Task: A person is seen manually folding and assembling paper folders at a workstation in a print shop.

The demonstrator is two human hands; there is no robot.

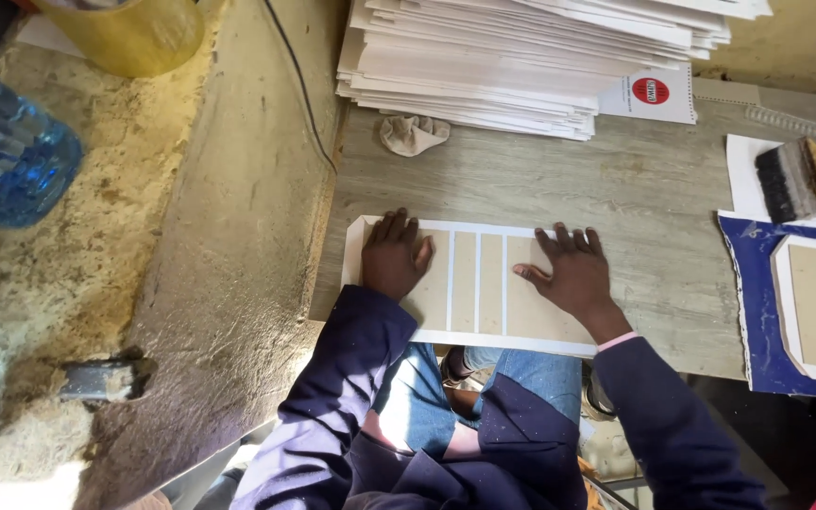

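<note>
Head view shows the left hand (395, 257) and right hand (573, 274) spread flat on a white sheet (469, 335) carrying stiff-looking board strips (477, 281) at the bench (616, 179) edge, probably light, best lifted by its margins.

One label is seen: a white card (651, 94) bearing a red disc, tucked under the right end of the paper stack (521, 57).

The white sheet (469, 335) carries tan board strips (477, 281) (pale gaps between them). A blue sheet (753, 312) lies nearby, beside a yellow bucket (129, 33).
</note>
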